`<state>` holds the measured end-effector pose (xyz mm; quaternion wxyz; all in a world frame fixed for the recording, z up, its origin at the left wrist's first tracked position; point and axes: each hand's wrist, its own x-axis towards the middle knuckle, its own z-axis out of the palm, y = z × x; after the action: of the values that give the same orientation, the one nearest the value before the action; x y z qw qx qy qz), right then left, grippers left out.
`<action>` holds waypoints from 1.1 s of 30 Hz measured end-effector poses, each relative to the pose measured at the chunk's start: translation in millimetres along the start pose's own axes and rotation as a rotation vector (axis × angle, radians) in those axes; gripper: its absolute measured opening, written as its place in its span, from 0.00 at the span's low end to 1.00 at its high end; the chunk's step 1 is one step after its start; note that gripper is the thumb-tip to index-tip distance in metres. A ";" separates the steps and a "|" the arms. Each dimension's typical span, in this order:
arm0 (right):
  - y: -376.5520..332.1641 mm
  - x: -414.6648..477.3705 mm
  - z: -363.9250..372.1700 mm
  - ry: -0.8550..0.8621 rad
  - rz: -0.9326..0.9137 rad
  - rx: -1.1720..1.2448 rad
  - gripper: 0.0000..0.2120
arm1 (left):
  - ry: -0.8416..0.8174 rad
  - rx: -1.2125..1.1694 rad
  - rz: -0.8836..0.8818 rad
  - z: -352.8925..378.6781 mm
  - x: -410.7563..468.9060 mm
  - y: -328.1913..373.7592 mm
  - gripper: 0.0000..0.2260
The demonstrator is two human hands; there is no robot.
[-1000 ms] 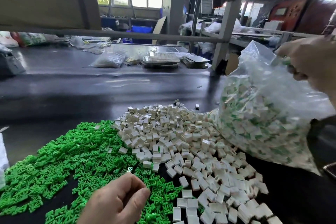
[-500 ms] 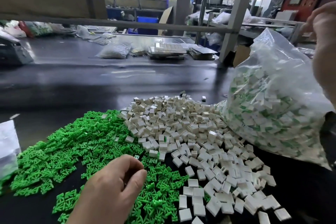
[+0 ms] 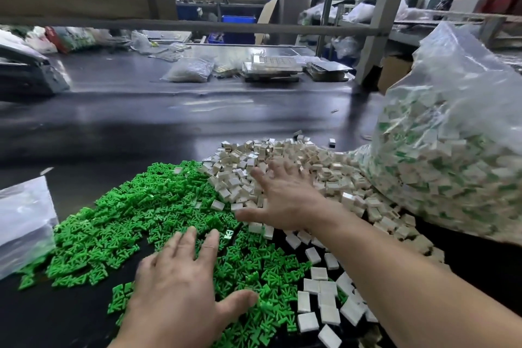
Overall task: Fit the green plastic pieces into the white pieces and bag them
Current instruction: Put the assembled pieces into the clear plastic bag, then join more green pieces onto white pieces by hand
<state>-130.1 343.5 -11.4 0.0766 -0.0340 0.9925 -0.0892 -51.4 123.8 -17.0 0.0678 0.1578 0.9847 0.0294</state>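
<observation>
Nearest to me, the person's left hand (image 3: 175,285) lies palm down, fingers spread and thumb out to the side, on the bright-green plastic pieces (image 3: 135,206), a loose heap that sits just left of the pile of white rectangular plastic pieces (image 3: 324,167) and runs into it along one edge. The right hand (image 3: 285,200) reaches in from the near right and lies flat on the left part of that white pile, fingers straight and fanned, holding nothing; it is a little blurred, so I cannot tell how hard it presses. Both heaps lie on the black worktable (image 3: 141,127).

Touching the white pile on its right, a large clear plastic bag (image 3: 452,150) stands bulging, packed with white pieces that show green in them. Well to the left of the white pile, past the green heap, the corner of a flat clear plastic sheet or bag (image 3: 22,217) lies at the table's edge.

Farther back from the white pile, across bare tabletop, lie a small clear bag of pale parts (image 3: 189,70) and a low stack of flat trays (image 3: 274,68). Above and beyond those runs a grey metal rail (image 3: 197,26), with a blue plastic bin (image 3: 238,20) behind it.
</observation>
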 end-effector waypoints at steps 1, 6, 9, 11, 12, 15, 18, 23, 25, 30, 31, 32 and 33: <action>-3.7 -0.5 4.9 0.003 -0.018 -0.031 0.48 | 0.002 -0.002 0.016 0.8 0.2 -0.3 0.51; -10.6 -23.6 19.0 0.218 -0.148 -0.122 0.36 | 0.061 -0.027 0.137 6.5 1.8 0.4 0.38; -8.6 -35.6 21.3 0.390 -0.264 -0.102 0.23 | 0.100 -0.040 0.174 8.4 2.2 0.5 0.33; -6.9 -37.8 21.8 0.462 -0.325 -0.084 0.17 | 0.152 -0.069 0.200 8.3 1.8 0.3 0.29; -6.6 -38.5 21.3 0.473 -0.337 -0.073 0.16 | 0.173 -0.077 0.214 7.1 1.6 0.7 0.27; -7.5 -38.8 20.8 0.460 -0.361 -0.050 0.14 | 0.260 -0.133 0.254 4.0 1.8 1.9 0.18; -7.6 -39.4 20.3 0.468 -0.382 -0.059 0.13 | 0.338 -0.186 0.245 4.3 3.4 1.5 0.08; -6.7 -46.1 13.7 0.440 -0.367 -0.092 0.14 | 0.353 -0.206 0.246 4.5 6.1 2.0 0.05; -9.5 -50.6 10.3 0.462 -0.329 -0.023 0.13 | 0.377 -0.235 0.233 4.6 6.8 2.3 0.07; -17.0 -64.6 2.1 0.411 -0.030 0.833 0.06 | 0.453 -0.383 0.178 -0.6 4.7 3.6 0.05; -19.0 -68.4 -1.0 0.316 0.061 1.149 0.04 | 0.457 -0.435 0.173 -1.9 3.6 4.4 0.05; -20.3 -71.7 -4.0 0.219 0.161 1.463 0.04 | 0.453 -0.486 0.161 -2.8 3.0 5.1 0.05; -20.8 -74.6 -5.9 0.141 0.261 1.708 0.04 | 0.444 -0.528 0.148 -3.0 2.7 5.2 0.06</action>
<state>-56.3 330.1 9.1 0.0237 0.1550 0.5842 -0.7963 -52.7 129.5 -13.9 -0.1117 0.1954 0.9198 0.3213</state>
